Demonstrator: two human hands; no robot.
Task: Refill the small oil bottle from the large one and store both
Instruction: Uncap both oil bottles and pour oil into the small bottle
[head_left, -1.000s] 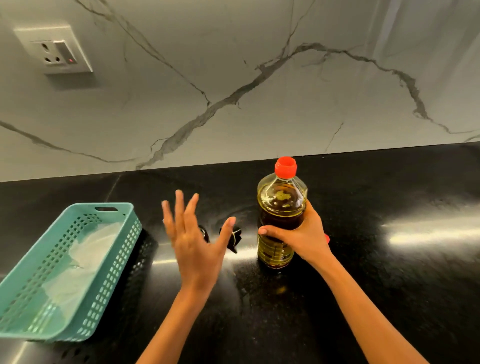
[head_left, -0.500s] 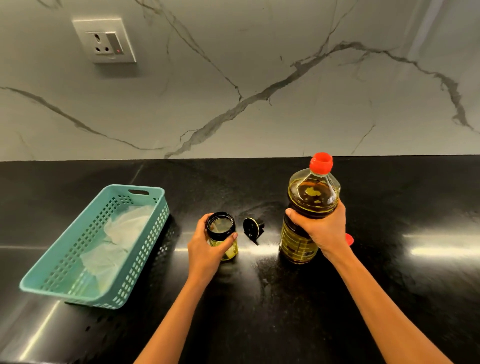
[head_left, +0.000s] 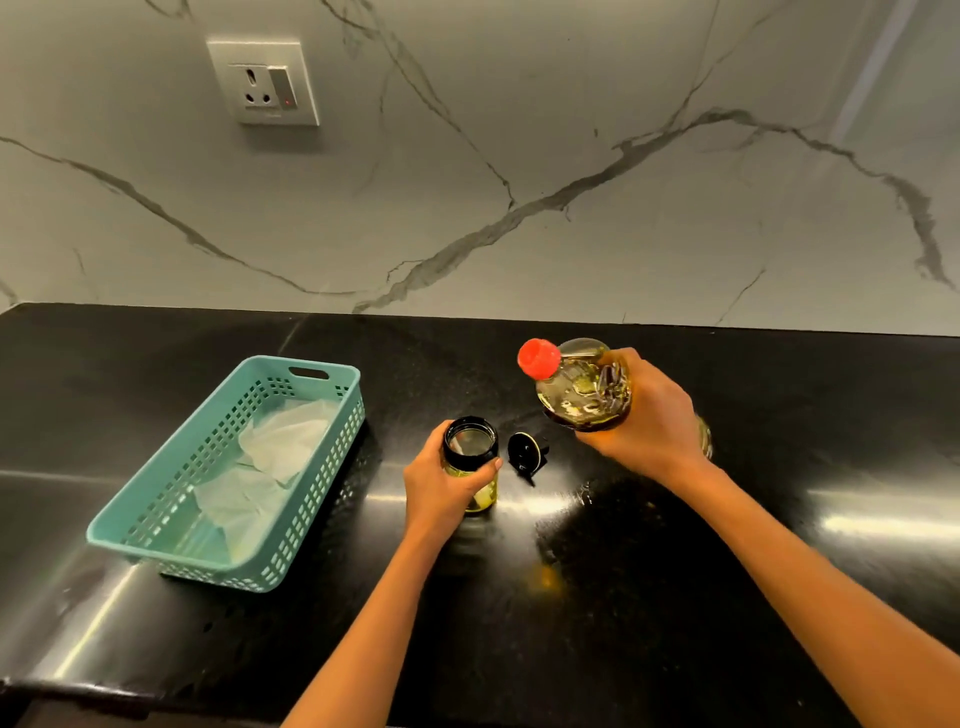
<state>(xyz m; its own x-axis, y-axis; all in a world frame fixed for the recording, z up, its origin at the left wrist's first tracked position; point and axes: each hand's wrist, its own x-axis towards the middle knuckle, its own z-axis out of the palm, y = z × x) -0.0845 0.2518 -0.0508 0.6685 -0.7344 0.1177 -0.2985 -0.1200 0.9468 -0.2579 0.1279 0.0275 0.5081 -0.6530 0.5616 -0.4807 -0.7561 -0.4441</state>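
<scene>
Head view. 2 bare hands work over a black counter (head_left: 675, 597) backed by a veined marble wall (head_left: 571, 156) with 1 socket (head_left: 262, 83). The left hand (head_left: 441, 486) wraps its fingers and thumb round the small bottle (head_left: 470, 457), which stands upright on the counter near the middle, its black-collared mouth open and yellow oil low inside. A black lid (head_left: 527, 452) lies on the counter just right of it, apart from it. The right hand (head_left: 649, 421) grips the large bottle (head_left: 582, 395) round its upper body. This bottle tilts with its neck to the left, above and right of the lid, its red cap (head_left: 538, 357) on. Whether its base touches the counter cannot be told. At left, well apart, sits a teal basket (head_left: 249, 569) with white paper (head_left: 280, 447) in it.
</scene>
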